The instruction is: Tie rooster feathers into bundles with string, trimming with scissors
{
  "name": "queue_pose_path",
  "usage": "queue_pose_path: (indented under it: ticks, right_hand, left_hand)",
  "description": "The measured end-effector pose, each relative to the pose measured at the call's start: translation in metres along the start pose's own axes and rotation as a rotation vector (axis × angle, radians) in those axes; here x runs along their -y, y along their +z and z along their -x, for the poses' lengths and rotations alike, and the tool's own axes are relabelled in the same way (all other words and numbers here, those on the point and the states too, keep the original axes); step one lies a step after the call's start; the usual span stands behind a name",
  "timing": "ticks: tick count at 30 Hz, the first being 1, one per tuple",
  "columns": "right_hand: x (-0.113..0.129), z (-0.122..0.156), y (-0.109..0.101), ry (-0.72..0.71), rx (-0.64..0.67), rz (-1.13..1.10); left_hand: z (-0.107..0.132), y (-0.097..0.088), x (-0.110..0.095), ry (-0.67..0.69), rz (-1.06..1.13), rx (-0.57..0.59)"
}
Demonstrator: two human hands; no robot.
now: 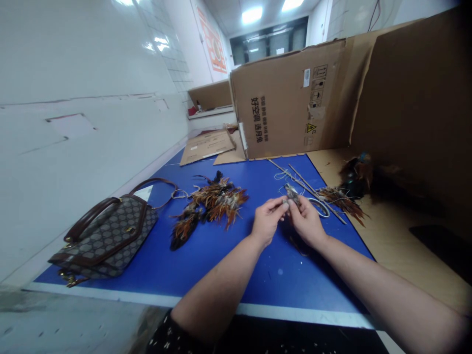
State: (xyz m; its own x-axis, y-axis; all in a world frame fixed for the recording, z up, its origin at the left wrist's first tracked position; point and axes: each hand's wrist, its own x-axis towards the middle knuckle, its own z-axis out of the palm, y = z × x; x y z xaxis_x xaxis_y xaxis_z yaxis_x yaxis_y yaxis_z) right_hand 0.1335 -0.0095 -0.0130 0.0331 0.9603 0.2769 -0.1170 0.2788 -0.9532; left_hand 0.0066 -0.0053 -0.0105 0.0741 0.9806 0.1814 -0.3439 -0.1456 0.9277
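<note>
The small tuft of feathers is a mottled grey and dark brown, with a paler, almost whitish part at its upper end and ragged, soft edges. It is blurred, and its separate feathers are hard to tell apart. Its length runs slightly aslant, with the pale end pointing away from the person.

The tuft sits between the two hands, raised over the surface, which is blue. Most of it shows beyond the thumb tips, nearer the right side. The fingers of the right hand are closed on its lower part, the thumb laid along the near side. The fingers of the left hand are drawn together in a pinch at its left edge, thumb tip close to the other thumb; what exactly they grip there is too small to tell.

Just beyond the tuft, loose loops of thin thread lie near two thin sticks. A pale ring-shaped item lies beside the right hand, partly hidden by it. Further right is a brown feather bundle, and past it a dark, blurred heap. To the left lies a larger feather pile, rust, black and tan, well apart from the hands. A patterned handbag rests at the far left, and a large cardboard box stands behind everything.
</note>
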Motion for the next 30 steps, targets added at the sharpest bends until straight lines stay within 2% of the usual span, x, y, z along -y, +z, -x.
queue_pose_path:
  ticks: [4, 9, 16, 19, 21, 25, 30]
  right_hand:
    - [0.001, 0.001, 0.002, 0.004, 0.018, -0.069]
    - [-0.002, 0.002, 0.000, 0.011, 0.062, -0.021]
    - [-0.004, -0.002, -0.007, 0.048, 0.090, 0.067]
    - [0.000, -0.002, -0.009, 0.088, 0.141, 0.031]
    - [0.002, -0.002, -0.009, 0.146, 0.200, -0.029]
    - [0.004, 0.000, -0.007, 0.224, 0.293, -0.125]
    - [0.001, 0.000, -0.005, 0.234, 0.231, -0.114]
  left_hand:
    - [0.000, 0.001, 0.005, 0.023, -0.025, -0.009]
    - [-0.003, -0.001, 0.006, 0.001, 0.034, -0.048]
    - [-0.009, -0.011, -0.023, 0.038, 0.173, -0.162]
    - [-0.013, -0.016, -0.026, 0.058, 0.168, -0.224]
    - [-0.015, -0.018, -0.021, 0.029, 0.131, -0.187]
    - [-0.013, -0.016, -0.010, -0.011, 0.061, -0.035]
    - [-0.010, -0.015, -0.004, -0.018, 0.031, 0.017]
